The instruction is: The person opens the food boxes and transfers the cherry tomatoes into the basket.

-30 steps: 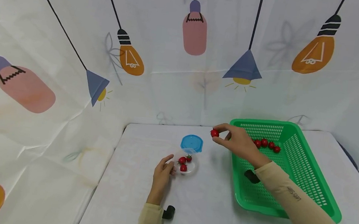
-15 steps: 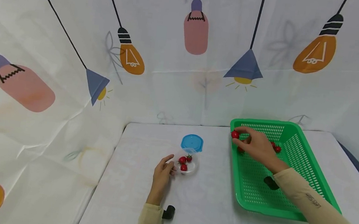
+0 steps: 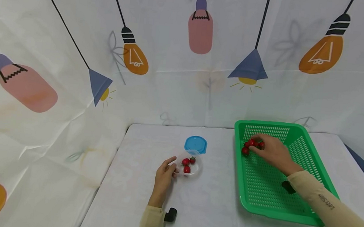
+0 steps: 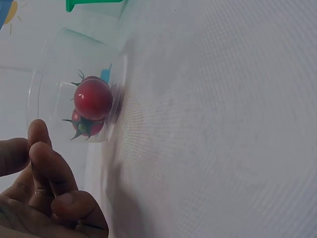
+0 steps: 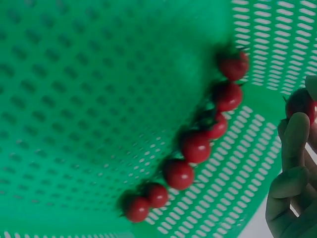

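My left hand is at the left side of a small clear plastic container, its fingertips gripping the rim in the left wrist view. Three red cherry tomatoes with green stems lie inside the container. My right hand reaches into the far left part of a green slotted basket. Its thumb and fingers pinch a cherry tomato at the right edge of the right wrist view. Several more cherry tomatoes sit in a row along the basket wall, partly hidden by the hand in the head view.
A blue round lid lies just behind the container. The white-covered table carries everything and ends at a printed cloth backdrop. Raised basket walls stand around my right hand.
My right hand has moved rightward with its cherry tomato, from beside the basket, over its rim, and down among the tomatoes inside. The left hand and container have stayed in place.
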Demonstrator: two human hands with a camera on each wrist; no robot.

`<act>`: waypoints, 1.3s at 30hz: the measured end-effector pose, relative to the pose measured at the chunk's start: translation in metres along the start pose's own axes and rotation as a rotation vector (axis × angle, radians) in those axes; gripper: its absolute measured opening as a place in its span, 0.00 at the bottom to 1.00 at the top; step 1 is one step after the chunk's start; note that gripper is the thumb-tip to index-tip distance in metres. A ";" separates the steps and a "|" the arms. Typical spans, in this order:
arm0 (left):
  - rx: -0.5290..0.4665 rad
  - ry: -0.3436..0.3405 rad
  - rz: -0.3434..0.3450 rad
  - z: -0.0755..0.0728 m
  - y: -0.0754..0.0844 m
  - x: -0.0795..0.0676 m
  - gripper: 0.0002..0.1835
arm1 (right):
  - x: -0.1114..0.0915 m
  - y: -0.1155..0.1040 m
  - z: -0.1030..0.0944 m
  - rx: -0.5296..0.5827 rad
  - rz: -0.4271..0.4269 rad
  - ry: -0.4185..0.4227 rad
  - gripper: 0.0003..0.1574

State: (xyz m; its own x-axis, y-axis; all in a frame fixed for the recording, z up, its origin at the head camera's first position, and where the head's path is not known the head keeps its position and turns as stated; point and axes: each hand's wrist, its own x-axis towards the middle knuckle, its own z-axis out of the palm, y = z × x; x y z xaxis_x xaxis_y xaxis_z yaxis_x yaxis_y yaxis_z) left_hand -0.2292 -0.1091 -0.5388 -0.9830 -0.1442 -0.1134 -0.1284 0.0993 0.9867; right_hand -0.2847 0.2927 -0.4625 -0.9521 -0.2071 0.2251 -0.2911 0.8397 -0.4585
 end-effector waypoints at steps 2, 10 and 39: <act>-0.004 -0.005 0.002 0.000 0.000 0.000 0.20 | 0.000 0.005 0.002 -0.011 0.001 -0.026 0.24; -0.002 -0.007 -0.003 0.002 0.000 0.002 0.18 | -0.003 0.016 0.009 -0.028 0.024 -0.104 0.26; 0.015 -0.001 0.001 0.002 0.001 0.000 0.18 | -0.005 0.031 0.027 -0.038 0.033 -0.145 0.27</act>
State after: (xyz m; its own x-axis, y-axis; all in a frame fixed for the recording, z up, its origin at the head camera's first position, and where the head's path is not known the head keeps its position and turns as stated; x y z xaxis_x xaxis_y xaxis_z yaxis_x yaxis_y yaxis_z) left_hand -0.2291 -0.1071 -0.5376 -0.9832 -0.1435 -0.1125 -0.1294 0.1139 0.9850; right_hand -0.2912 0.3063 -0.5006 -0.9655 -0.2469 0.0828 -0.2581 0.8650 -0.4304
